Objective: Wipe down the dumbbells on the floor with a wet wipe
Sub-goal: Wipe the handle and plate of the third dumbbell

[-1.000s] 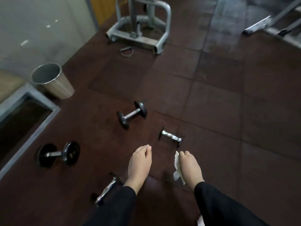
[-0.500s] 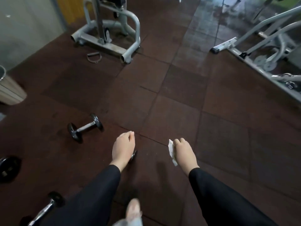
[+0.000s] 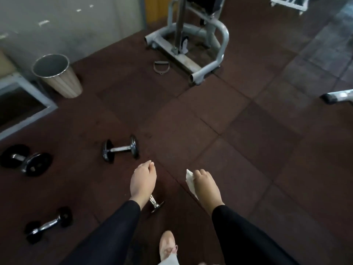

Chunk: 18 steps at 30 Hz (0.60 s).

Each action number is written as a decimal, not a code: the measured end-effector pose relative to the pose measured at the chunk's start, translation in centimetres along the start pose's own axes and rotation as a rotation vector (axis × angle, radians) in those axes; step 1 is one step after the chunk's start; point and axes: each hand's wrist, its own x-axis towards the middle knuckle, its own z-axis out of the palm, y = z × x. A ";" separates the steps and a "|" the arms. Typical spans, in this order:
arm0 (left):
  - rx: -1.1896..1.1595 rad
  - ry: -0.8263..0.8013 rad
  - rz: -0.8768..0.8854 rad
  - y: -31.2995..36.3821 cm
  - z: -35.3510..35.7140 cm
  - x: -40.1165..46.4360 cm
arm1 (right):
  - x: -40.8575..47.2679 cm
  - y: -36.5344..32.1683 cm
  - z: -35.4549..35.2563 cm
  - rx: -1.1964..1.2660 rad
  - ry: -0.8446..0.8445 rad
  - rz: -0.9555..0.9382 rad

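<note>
Several dumbbells lie on the dark rubber floor. A chrome dumbbell (image 3: 120, 149) with dark ends lies ahead of my left hand. A black-plate dumbbell (image 3: 24, 159) rests at the far left, and a third dumbbell (image 3: 48, 224) lies at the lower left. A small chrome dumbbell (image 3: 155, 202) is partly hidden under my left wrist. My left hand (image 3: 143, 180) hovers above it, fingers loosely together, holding nothing. My right hand (image 3: 207, 186) is shut on a white wet wipe (image 3: 190, 178), in the air, apart from every dumbbell.
A metal bin (image 3: 57, 75) stands at the left by a grey metal frame (image 3: 28, 104). A grey machine base (image 3: 191, 44) and a cable handle (image 3: 161, 66) lie ahead. Another machine foot (image 3: 338, 96) is at the right edge. My shoe (image 3: 168, 247) is below.
The view has swung back left, bringing the bin and the left dumbbells into sight. Both hands kept their pose; the small chrome dumbbell now sits under my left wrist.
</note>
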 end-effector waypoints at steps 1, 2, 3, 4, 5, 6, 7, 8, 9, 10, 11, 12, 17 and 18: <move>-0.020 0.027 -0.034 0.3 -0.1 0.5 | 1.6 0.6 0.4 0.006 0.009 -0.011; -0.045 0.060 -0.070 0.5 -0.2 1.0 | 3.0 1.0 0.5 -0.018 -0.003 -0.049; -0.071 0.094 -0.111 0.7 -0.2 1.5 | 4.1 0.8 -0.6 -0.071 -0.056 -0.094; -0.097 0.128 -0.149 0.9 -0.2 2.1 | 5.3 0.8 -1.2 -0.145 -0.066 -0.184; -0.115 0.156 -0.178 1.0 -0.2 2.4 | 6.3 1.1 -1.2 -0.201 -0.110 -0.246; -0.135 0.193 -0.219 1.1 -0.1 2.7 | 7.8 1.3 -1.7 -0.269 -0.132 -0.308; -0.152 0.225 -0.262 1.1 -0.1 3.0 | 9.2 1.6 -1.6 -0.253 -0.095 -0.312; -0.172 0.260 -0.310 1.0 0.1 3.0 | 10.4 1.7 -1.7 -0.208 -0.041 -0.340; -0.197 0.296 -0.359 1.0 0.3 3.0 | 11.4 1.6 -1.8 -0.171 -0.071 -0.367; -0.229 0.332 -0.414 0.8 0.6 2.9 | 12.4 1.5 -1.9 -0.165 -0.151 -0.400; -0.265 0.361 -0.466 0.6 1.0 2.8 | 13.3 1.4 -2.1 -0.167 -0.179 -0.455; -0.297 0.385 -0.514 0.4 1.6 2.6 | 14.1 1.2 -2.4 -0.167 -0.184 -0.530; -0.412 0.498 -0.726 -1.2 4.6 0.7 | 18.1 -0.4 -2.0 -0.211 -0.228 -0.688; -0.441 0.510 -0.772 -1.7 5.3 0.3 | 18.5 -1.0 -1.5 -0.229 -0.251 -0.703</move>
